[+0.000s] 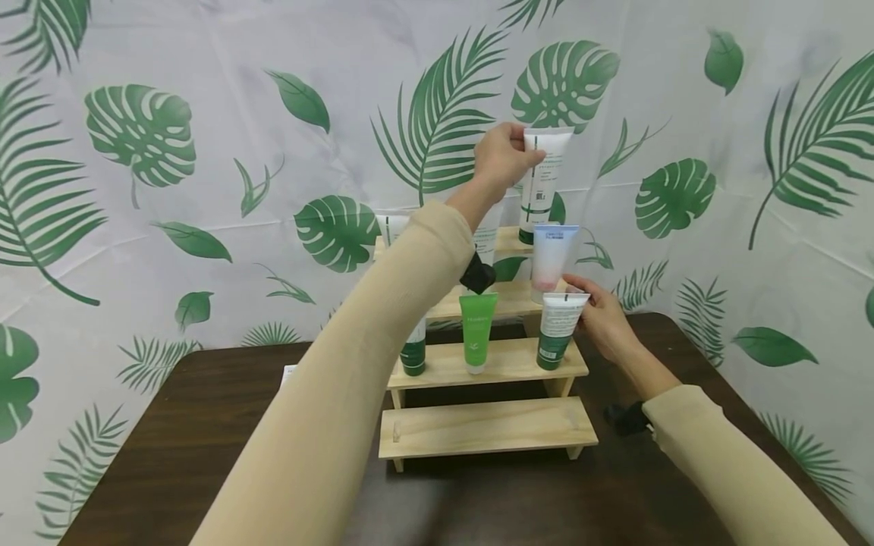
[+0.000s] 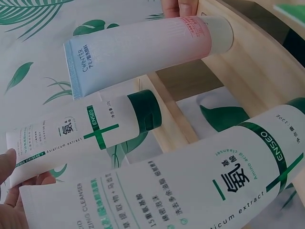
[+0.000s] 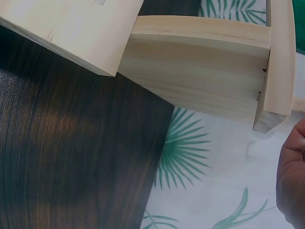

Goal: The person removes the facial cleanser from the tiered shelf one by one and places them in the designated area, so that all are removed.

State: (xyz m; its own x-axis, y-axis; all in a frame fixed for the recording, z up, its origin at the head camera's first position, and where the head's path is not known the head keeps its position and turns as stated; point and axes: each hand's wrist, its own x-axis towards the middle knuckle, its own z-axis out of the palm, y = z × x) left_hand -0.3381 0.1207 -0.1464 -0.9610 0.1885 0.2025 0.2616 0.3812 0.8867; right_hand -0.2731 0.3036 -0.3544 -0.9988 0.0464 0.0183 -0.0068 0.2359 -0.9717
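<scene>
My left hand [image 1: 501, 163] pinches a white squeeze tube [image 1: 539, 182] with a dark green cap by its flat top end. Its cap is down at the right end of the stand's top shelf. In the left wrist view, thumb and fingers show at that end of the tube [image 2: 81, 138]. Lower right, my right hand [image 1: 608, 322] holds the end of the wooden stand [image 1: 488, 426], its fingers partly hidden behind a small white and green tube [image 1: 561, 326]. A blue-pink tube [image 1: 551, 262] stands just above, close to those fingertips.
A bright green tube [image 1: 476, 330] stands mid-shelf on the stand. Left of it is another white tube with a green cap [image 1: 413, 356], partly covered by my left sleeve. A larger white tube [image 2: 214, 186] is nearest the left wrist camera. Behind the dark table [image 1: 225, 394] hangs a leaf-patterned cloth.
</scene>
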